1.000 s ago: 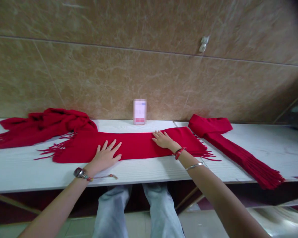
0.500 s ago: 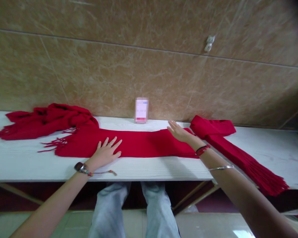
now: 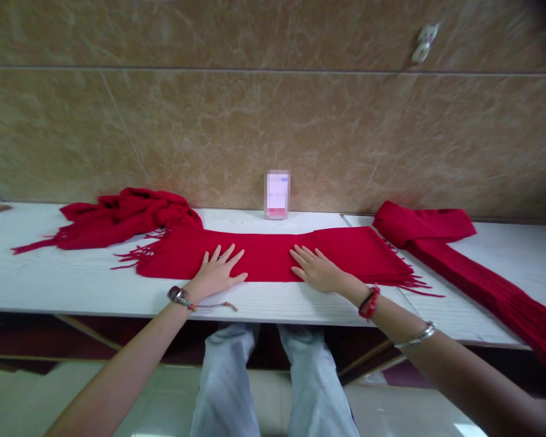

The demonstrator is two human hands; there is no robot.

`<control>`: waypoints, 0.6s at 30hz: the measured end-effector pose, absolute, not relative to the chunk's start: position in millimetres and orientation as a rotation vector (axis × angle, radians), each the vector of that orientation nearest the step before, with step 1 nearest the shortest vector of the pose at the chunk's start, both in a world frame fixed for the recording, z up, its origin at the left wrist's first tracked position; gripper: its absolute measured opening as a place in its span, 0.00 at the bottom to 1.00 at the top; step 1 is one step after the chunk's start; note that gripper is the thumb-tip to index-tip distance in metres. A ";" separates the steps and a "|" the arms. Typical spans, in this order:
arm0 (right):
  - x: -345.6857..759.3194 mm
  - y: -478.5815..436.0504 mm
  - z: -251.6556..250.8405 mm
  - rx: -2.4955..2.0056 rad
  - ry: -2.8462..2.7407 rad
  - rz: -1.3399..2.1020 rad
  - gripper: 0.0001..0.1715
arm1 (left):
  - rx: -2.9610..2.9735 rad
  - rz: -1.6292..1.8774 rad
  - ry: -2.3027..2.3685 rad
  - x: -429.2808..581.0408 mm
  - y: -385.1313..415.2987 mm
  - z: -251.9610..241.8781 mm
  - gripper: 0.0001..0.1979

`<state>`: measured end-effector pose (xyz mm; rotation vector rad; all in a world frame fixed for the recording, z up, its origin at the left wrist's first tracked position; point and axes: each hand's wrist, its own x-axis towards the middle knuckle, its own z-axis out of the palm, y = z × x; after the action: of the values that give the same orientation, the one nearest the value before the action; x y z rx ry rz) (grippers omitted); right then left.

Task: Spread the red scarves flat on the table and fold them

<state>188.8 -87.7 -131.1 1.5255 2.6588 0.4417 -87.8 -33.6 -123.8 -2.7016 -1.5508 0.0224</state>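
Observation:
A red fringed scarf lies spread lengthwise on the white tabletop, with tassels at both ends. My left hand rests on its left half, fingers spread. Right of the scarf's middle, my right hand lies flat on the cloth, fingers a little apart. Neither hand grips anything. A crumpled red scarf is heaped at the left, touching the spread one. At the right lies another red scarf, folded into a narrow strip with a bend at its top.
A phone with a blurred screen leans upright against the brown tiled wall. A small white figure is fixed high on the wall. The white tabletop has its front edge close to my legs.
My right hand has moved left and come down onto the scarf from near its right end. My left hand stays on the left half. The view has shifted slightly.

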 end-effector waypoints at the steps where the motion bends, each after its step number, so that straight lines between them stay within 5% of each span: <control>1: 203.3 -92.2 -129.9 1.571 2.600 0.465 0.22 | -2.708 0.018 -1.552 -87.9 -33.7 -124.0 0.35; 6: 221.7 -96.1 -124.1 1.749 2.481 0.473 0.26 | -2.729 -0.047 -1.550 -86.4 -36.6 -124.9 0.35; 12: 122.3 -57.2 -117.3 1.816 2.773 0.241 0.32 | -2.434 -0.340 -1.823 -94.9 -30.4 -123.0 0.24; 18: 61.3 -36.2 -129.4 1.748 2.855 0.008 0.32 | -2.439 -0.029 -1.934 -140.7 -17.2 -127.3 0.27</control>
<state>61.3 -36.2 -129.4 1.7482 2.8545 0.0083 -140.7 -17.2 -127.3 -2.4394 -1.9337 -0.0287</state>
